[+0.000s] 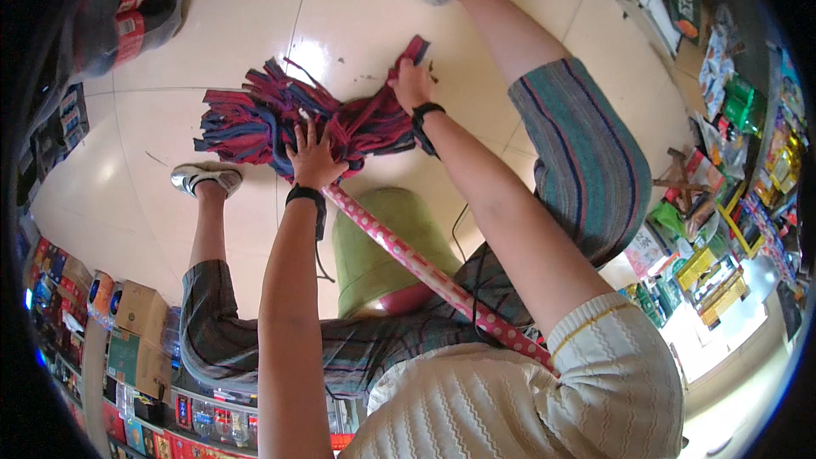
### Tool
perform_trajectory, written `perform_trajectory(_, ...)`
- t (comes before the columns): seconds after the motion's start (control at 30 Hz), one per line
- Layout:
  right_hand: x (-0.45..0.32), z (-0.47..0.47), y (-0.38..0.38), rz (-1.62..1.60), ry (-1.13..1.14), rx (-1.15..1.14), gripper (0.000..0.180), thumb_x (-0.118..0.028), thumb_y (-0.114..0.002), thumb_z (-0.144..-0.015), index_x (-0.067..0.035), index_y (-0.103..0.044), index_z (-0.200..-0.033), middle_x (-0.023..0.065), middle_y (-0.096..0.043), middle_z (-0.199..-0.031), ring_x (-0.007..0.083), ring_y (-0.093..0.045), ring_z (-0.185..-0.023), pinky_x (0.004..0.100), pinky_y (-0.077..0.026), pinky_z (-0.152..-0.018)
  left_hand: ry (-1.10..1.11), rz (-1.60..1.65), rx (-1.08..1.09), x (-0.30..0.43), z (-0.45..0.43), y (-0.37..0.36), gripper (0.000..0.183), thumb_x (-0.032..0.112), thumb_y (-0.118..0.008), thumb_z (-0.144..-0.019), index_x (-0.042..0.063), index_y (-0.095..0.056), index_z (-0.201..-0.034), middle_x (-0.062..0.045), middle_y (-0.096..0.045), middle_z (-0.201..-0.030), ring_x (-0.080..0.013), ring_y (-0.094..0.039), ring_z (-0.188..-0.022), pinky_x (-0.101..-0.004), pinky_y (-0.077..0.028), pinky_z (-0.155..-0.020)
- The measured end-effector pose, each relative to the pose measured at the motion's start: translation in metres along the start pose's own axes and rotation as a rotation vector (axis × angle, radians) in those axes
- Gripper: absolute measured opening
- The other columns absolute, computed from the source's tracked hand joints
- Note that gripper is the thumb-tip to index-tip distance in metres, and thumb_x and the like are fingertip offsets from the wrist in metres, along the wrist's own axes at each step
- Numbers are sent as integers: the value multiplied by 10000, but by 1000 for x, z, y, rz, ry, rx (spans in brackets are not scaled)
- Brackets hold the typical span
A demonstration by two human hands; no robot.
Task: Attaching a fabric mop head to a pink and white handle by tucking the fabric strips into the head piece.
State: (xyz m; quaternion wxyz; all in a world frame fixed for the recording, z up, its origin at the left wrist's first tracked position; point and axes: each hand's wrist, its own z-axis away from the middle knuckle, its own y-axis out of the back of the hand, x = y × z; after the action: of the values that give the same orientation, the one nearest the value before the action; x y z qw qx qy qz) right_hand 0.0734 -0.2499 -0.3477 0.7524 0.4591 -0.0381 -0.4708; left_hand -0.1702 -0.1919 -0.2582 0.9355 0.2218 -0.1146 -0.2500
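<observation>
A mop head of red and dark blue cloth strips [255, 124] lies spread on the floor in front of me. My left hand [317, 156] rests on its middle, fingers splayed over the strips. A bundle of strips [381, 105] runs off to the right, and my right hand [414, 84] grips it near its end, the tips sticking out beyond the fist. From under my left hand the pink mop handle with white dots [395, 245] slants back over my thigh and against my body. Both wrists wear black bands.
Below my hands, between my legs, is a green rounded seat or stool [389, 236]. Plastic-wrapped bottles [137, 13] stand at upper left. Cardboard boxes [137, 331] and stocked shelves line the lower left. Mixed packaged goods [701, 268] crowd the right side. Pale tiles [210, 25] cover the floor.
</observation>
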Motion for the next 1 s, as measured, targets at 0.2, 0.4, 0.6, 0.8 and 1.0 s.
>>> perform_trajectory(0.2,-38,-11,-2,89,107,-94,392,-281,-803,-792,-13,-607,-999,229,-708,-939,431,-691,-901,508,-550,-769,6,73,154,4,22,-14,941,461,-726,-755,210,-319,-1566,-149,-181,-1657,-364,-152,-1530,-674,-172,-1161)
perform_trajectory(0.4,18,6,-1,3,-128,-90,399,-259,-798,-795,-17,-607,-1048,238,-689,-1025,410,-672,-978,521,-529,-830,299,198,508,7,51,-38,931,459,-737,-788,40,-348,-1523,-227,-255,-1610,-365,-257,-1492,-566,-263,-1171)
perform_trajectory(0.6,-50,-17,9,46,48,-116,342,-213,-757,-832,2,-612,-1055,258,-699,-988,422,-687,-967,529,-559,-788,375,735,305,-19,68,-94,718,521,-762,-801,5,-576,-1265,-218,-662,-1046,-292,-676,-845,-414,-568,-676)
perform_trajectory(0.8,10,-7,6,10,-27,7,328,-213,-784,-814,3,-618,-997,264,-689,-925,442,-671,-940,534,-518,-827,217,861,-216,5,31,-115,689,623,-621,-865,3,-651,-1166,-300,-686,-1014,-419,-670,-1035,-498,-537,-853)
perform_trajectory(1.0,-42,-3,0,-84,68,-74,341,-237,-772,-826,-12,-599,-1016,261,-688,-916,445,-671,-923,530,-529,-787,330,1045,-190,-28,33,-189,383,428,-553,-954,72,-618,-1079,-190,-697,-937,-338,-688,-800,-468,-562,-666)
